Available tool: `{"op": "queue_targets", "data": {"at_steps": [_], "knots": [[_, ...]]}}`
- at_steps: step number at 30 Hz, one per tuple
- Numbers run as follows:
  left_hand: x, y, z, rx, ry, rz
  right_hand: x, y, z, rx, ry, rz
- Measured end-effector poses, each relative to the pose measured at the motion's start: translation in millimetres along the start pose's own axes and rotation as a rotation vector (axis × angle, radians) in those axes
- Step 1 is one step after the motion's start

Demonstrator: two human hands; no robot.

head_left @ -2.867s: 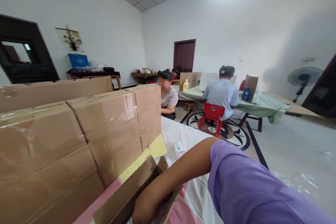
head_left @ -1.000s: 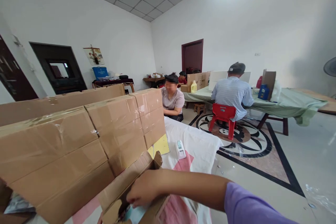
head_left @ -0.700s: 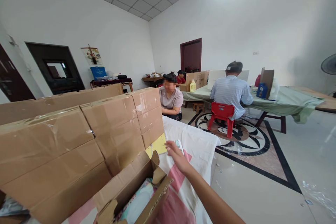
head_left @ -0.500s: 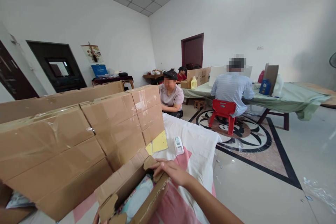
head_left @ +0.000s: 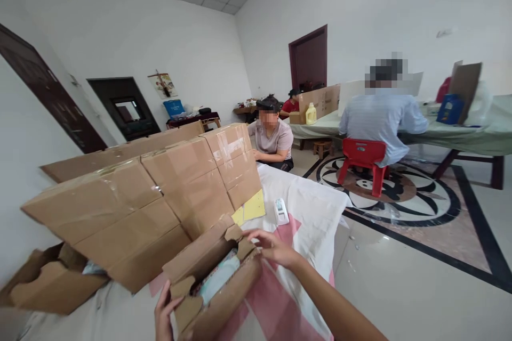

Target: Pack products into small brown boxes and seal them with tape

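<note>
A small open cardboard box (head_left: 236, 290) stands tilted across my view on the cloth, its end flaps raised. Inside lies a soft pack (head_left: 220, 277) in pale blue-green and patterned wrapping, partly hidden by the box walls. My left hand (head_left: 165, 309) grips the near left end, fingers against the cardboard beside the flaps. At the far right end, my right hand (head_left: 276, 249) has curved fingers on the flap and rim. A white label-type device with a small screen (head_left: 281, 212) and a yellow sheet (head_left: 252, 208) lie beyond the box.
A taped cardboard partition (head_left: 184, 176) rises behind the box. Another open carton (head_left: 52, 282) sits at the left. White and pink cloth (head_left: 304, 186) covers the work surface. One person (head_left: 276, 138) sits behind it; another (head_left: 376, 122) sits on a red chair (head_left: 364, 152) at a green-covered table.
My view has swung, so the room has shifted and more of my left hand and the left carton show. Both hands stay at the box's ends; the right fingers have drawn back slightly along the flap.
</note>
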State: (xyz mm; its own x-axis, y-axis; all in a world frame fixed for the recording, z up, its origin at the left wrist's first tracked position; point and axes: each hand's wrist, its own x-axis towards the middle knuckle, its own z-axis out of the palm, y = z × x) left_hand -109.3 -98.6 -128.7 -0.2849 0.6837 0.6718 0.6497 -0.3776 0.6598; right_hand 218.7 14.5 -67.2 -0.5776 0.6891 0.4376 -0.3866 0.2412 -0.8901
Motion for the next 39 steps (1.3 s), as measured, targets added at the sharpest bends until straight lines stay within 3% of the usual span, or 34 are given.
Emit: {"op": "queue_targets", "data": {"at_steps": [3,7,11,15,17,19,22,26,28,30,34,36,39], "knots": [[-11.5,29.4,-4.2,-0.049,0.021,-0.047,2.6,6.6,1.5,-0.037,0.083,-0.001],[-7.3,55.8,-4.4,-0.096,0.055,-0.126,7.2,2.4,8.0,-0.194,0.015,0.031],[-2.3,62.6,-5.2,-0.139,0.004,-0.177,12.3,-6.1,14.1,-0.322,0.017,0.001],[2.2,58.7,-13.5,-0.071,0.031,-0.200,19.2,0.1,22.4,-0.251,0.154,0.089],[6.3,65.1,-21.4,0.102,-0.056,-0.102,21.0,6.7,26.8,-0.209,0.217,0.115],[12.5,81.0,-27.3,0.368,-0.249,0.023,18.2,11.5,28.2,-0.184,0.250,0.113],[26.6,114.6,-20.6,0.738,-0.434,0.131,2.9,13.3,16.2,-0.199,0.388,0.065],[48.3,150.2,19.0,0.903,-0.555,0.203,-23.5,11.2,-36.8,-0.264,0.787,-0.022],[53.8,163.2,41.9,0.900,-0.621,0.221,-28.1,11.0,-74.5,-0.271,0.909,-0.014],[52.2,177.4,64.8,0.906,-0.594,0.233,-22.9,13.3,-111.9,-0.271,0.976,0.011],[36.2,207.4,129.1,0.725,-0.437,0.459,6.9,30.0,-162.4,-0.274,0.956,0.079],[32.9,213.5,175.7,0.558,-0.520,0.544,21.5,42.1,-171.1,-0.290,0.899,0.103],[43.5,202.0,246.6,0.546,-0.593,0.356,32.9,57.9,-171.1,-0.352,0.812,0.114]]}}
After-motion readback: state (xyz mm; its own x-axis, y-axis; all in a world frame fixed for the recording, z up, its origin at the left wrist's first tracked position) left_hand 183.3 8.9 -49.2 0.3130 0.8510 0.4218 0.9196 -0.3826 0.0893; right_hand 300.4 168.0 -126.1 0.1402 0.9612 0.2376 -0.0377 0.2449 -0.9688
